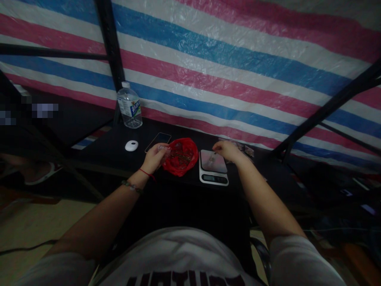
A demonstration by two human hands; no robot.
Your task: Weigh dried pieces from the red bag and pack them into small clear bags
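My left hand (pixel 155 155) is closed on a crinkled piece of clear plastic (pixel 166 149) at the left rim of a red plastic bag (pixel 194 153). The bag lies open, with many small brownish pieces (pixel 182 158) inside; they are too small to name. My right hand (pixel 225 149) is pinched above the back right of a white kitchen scale (pixel 213 178). Whatever those fingertips hold is too small and dark to make out. On the scale's shiny plate (pixel 208 162) is a pale patch, either a small object or a reflection.
Small clear packets (pixel 248 151) lie behind my right hand. A phone (pixel 159 140), a white rounded case (pixel 131 145) and a large clear bottle (pixel 129 107) are on the left of the black table (pixel 104 153). Dark metal posts (pixel 111 43) and a striped plastic sheet (pixel 208 59) stand behind.
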